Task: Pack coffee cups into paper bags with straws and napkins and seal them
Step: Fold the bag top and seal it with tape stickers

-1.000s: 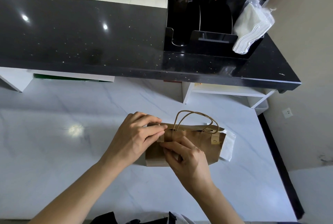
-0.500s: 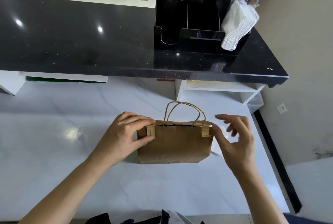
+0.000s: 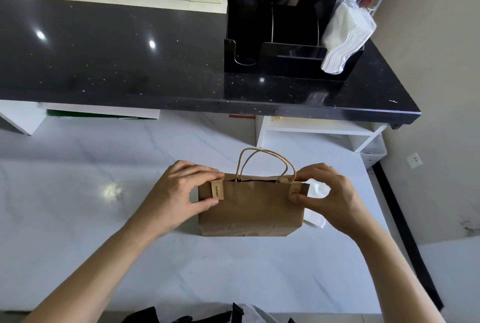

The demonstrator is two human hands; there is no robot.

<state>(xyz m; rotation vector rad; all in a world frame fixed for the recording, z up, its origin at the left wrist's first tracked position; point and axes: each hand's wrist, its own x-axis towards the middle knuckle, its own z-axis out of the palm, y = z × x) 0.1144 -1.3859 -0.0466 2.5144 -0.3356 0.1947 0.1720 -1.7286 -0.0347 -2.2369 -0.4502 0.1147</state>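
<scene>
A brown paper bag (image 3: 249,208) with twisted paper handles stands upright on the white marble counter (image 3: 104,231). My left hand (image 3: 179,192) pinches the bag's top left corner, where a tan sticker (image 3: 217,190) folds over the rim. My right hand (image 3: 327,192) pinches the top right corner over a second sticker. A narrow dark gap still shows along the bag's mouth. The bag's contents are hidden.
White paper (image 3: 315,205) lies behind the bag's right side. A raised black counter (image 3: 130,63) runs across the back, carrying a black organizer (image 3: 285,37) with a stack of white napkins (image 3: 342,37). The marble counter ends at the right near a wall.
My right hand moved from the left sticker across to the bag's right corner and now pinches it. The left hand kept its hold on the left corner.
</scene>
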